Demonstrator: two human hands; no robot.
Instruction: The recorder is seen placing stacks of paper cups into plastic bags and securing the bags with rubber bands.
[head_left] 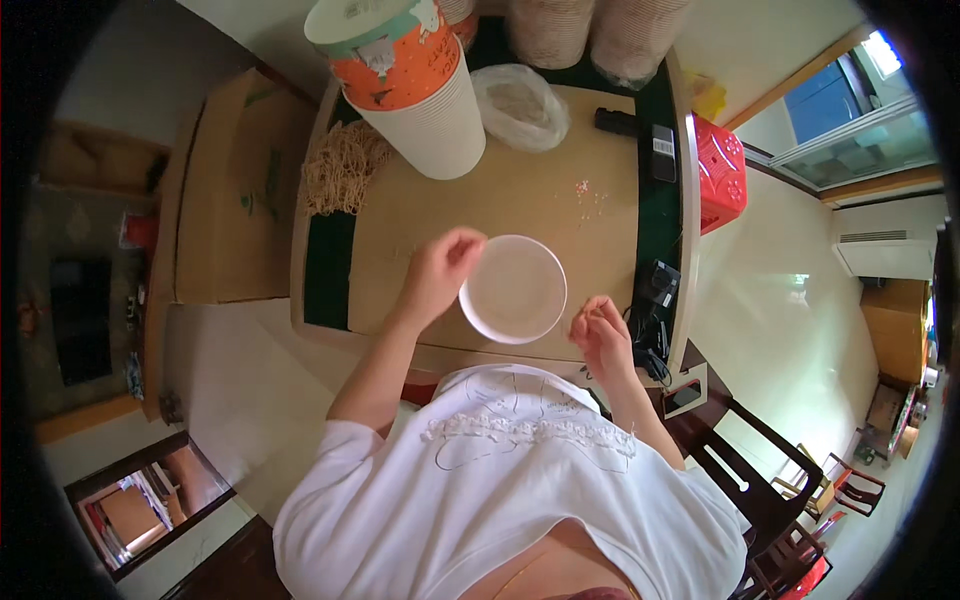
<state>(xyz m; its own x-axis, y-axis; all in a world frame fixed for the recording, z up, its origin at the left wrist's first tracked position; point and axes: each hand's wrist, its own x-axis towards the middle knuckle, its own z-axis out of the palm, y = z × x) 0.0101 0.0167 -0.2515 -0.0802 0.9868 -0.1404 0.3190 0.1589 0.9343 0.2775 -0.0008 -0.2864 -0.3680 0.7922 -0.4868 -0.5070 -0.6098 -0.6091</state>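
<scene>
A round white paper tub (515,290), seen from above with its open top facing up, stands on the brown board near the table's front edge. My left hand (440,275) is at its left rim, fingers curled and pressed together. What those fingers hold, if anything, does not show. Just off the tub's right side, my right hand (603,340) has its fingertips pinched together, their contents too small to make out. A pile of tan cords (345,165) lies at the board's far left corner. Beside it leans a tall stack of white paper tubs (430,125) with an orange-printed one (385,55) at its end.
A clear plastic bag (520,108) lies behind the tub. Small pinkish bits (588,195) are scattered to the right. Dark devices (663,152) and a charger with black cables (655,300) line the right edge. Wrapped stacks (548,30) stand at the back; a red stool (718,175) is beyond.
</scene>
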